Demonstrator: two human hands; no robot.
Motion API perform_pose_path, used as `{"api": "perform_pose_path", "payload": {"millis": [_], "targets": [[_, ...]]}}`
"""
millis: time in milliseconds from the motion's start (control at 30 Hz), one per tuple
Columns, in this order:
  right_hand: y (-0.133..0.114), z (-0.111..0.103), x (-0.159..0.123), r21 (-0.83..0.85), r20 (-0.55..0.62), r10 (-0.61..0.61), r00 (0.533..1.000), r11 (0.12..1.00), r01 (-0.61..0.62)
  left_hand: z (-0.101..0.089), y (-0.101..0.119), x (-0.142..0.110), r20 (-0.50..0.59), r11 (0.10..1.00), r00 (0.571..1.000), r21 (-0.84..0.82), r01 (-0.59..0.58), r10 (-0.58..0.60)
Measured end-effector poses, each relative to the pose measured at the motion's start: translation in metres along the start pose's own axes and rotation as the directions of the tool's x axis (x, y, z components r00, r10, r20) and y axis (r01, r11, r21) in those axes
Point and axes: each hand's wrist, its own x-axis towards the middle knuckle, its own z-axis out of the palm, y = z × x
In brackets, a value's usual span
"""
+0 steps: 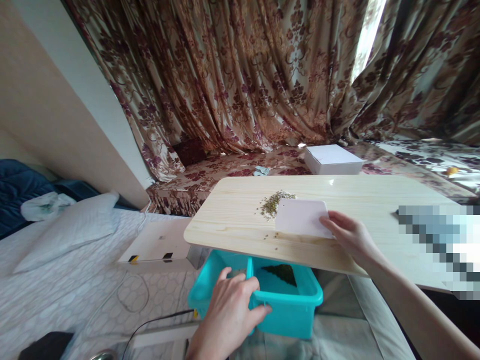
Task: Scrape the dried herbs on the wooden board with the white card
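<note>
My right hand (348, 231) pinches the right edge of a thin white plastic board (302, 218), which is held low over the wooden tabletop (225, 210). Against the board's left side lies a loose pile of small green seeds (273, 205), with a few strays nearer the table's front edge. Below that edge is a turquoise two-part bin (285, 307). My left hand (234, 305) grips it near the divider, thumb over the front rim. Dark green seeds (283, 273) lie in the bin's right compartment. Something pale in the left compartment is partly hidden by my fingers.
Behind the tabletop stands a white box (333, 159) on a patterned ledge. A pixelated device (435, 235) lies at the table's right. To the left are a white folded panel (157, 242), a pillow (71, 230) and a thin cable (150, 320) on the bed.
</note>
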Motion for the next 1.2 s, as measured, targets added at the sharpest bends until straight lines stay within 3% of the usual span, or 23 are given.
{"api": "perform_pose_path", "payload": {"millis": [200,433,633,900,1133,1200], "targets": [[0.001,0.001,-0.009,-0.011,0.043,-0.001,0.999,1.0,0.001,-0.002,-0.001,0.001,-0.002,1.0,1.0,0.003,0.008,-0.008],[-0.009,0.002,-0.018,-0.014,0.248,0.029,0.968,1.0,-0.027,-0.001,-0.002,0.0,-0.008,1.0,1.0,0.005,-0.001,0.001],[-0.005,0.024,0.002,0.087,0.094,0.004,0.996,0.996,-0.013,-0.002,-0.009,-0.001,-0.024,1.0,1.0,-0.012,0.016,-0.017],[0.011,0.047,0.009,0.125,0.172,-0.03,0.985,0.992,0.009,-0.001,-0.022,-0.008,-0.041,0.999,0.998,-0.012,0.042,-0.043],[-0.002,0.034,-0.017,0.063,0.364,0.002,0.931,0.998,-0.027,-0.006,-0.019,-0.007,-0.022,0.999,0.998,-0.008,0.053,-0.053],[-0.007,0.021,-0.022,0.075,0.338,0.019,0.941,0.996,-0.047,-0.007,-0.015,-0.007,-0.008,0.999,0.999,0.01,0.05,-0.05]]}}
